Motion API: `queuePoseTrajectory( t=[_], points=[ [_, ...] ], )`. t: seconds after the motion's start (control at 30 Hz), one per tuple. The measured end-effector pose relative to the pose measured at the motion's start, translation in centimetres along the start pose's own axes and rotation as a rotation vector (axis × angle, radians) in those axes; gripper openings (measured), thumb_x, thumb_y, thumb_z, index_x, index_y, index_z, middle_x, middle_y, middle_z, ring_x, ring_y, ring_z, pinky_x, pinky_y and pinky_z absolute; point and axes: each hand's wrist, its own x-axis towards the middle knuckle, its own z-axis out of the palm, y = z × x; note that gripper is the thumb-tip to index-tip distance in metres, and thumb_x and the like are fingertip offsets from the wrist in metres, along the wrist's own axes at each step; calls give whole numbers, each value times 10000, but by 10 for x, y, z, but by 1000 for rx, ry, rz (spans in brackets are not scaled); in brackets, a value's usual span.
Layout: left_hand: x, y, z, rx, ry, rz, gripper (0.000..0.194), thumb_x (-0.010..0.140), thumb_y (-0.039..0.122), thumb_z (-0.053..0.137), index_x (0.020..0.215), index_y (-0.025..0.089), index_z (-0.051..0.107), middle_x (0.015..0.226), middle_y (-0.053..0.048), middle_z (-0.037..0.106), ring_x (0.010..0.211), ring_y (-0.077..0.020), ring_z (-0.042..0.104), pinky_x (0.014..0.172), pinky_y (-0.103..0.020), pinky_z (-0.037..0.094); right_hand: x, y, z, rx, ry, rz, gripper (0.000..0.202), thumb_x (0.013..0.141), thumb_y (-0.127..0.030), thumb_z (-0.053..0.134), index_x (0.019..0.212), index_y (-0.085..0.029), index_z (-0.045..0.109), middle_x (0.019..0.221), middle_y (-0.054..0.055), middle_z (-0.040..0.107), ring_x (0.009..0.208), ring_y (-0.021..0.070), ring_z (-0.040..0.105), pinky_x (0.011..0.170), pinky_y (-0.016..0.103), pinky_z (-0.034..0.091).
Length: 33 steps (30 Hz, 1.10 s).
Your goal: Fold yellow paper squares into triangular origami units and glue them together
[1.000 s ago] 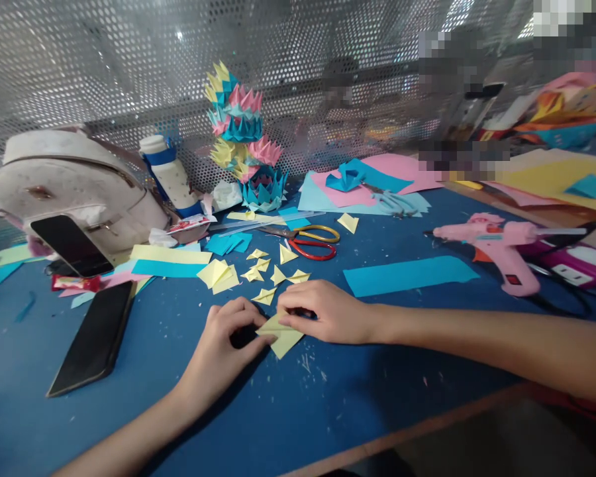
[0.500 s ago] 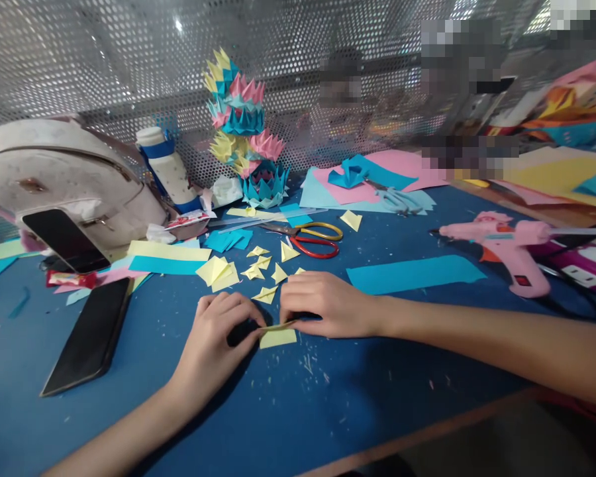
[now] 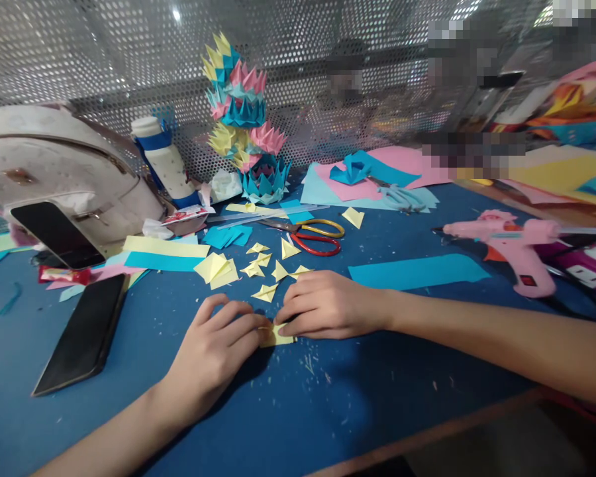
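The small yellow paper (image 3: pixel 279 337) lies below the frame's centre. My left hand (image 3: pixel 212 354) and right hand (image 3: pixel 334 306), both half curled, touch it; I cannot tell whether they pinch it. Folded yellow pieces (image 3: pixel 266 293) lie just above.

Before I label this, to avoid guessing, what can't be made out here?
Head view: yellow paper, full shape; left fingers and right fingers cover part.
Head view: backpack, left side cut by picture edge.
Head view: purple device, right end cut by picture edge.
Head view: red wrapper, any print; too small and blurred.
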Motion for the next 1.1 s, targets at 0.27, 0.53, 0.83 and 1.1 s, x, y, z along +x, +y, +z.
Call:
queuePoseTrajectory(
  t=[0.27,0.53,0.83,1.1],
  points=[
    [-4,1,-2,32,-19,34,377,1091,188,292,1119,179,668,1103,-44,721,1029,-198,608,967,-400,314,-1,0,0,-7,-4,2,252,1041,-262,463,1119,-199,694,1147,34,712,1010,166,587,784,328,424],
    [-6,3,-3,30,-26,40,405,1100,207,264,1153,187,665,1119,-34,725,1036,-199,598,976,-397,293,-1,4,0,31,34,-29,241,1035,-258,481,1086,-177,703,1123,25,722,997,159,585,761,318,435],
    [-5,3,-2,59,-16,74,403,1095,190,274,1142,167,674,1105,-45,733,1007,-210,601,958,-404,299,-1,6,0,24,25,-32,220,1030,-244,490,1089,-182,693,1124,2,724,997,161,586,760,327,424],
    [-6,4,-3,84,-6,103,392,1090,179,293,1104,154,684,1099,-42,732,996,-228,571,963,-431,285,0,7,-1,15,14,-39,215,1030,-244,491,1072,-180,692,1137,-4,724,1003,167,588,745,332,410]
  ],
)
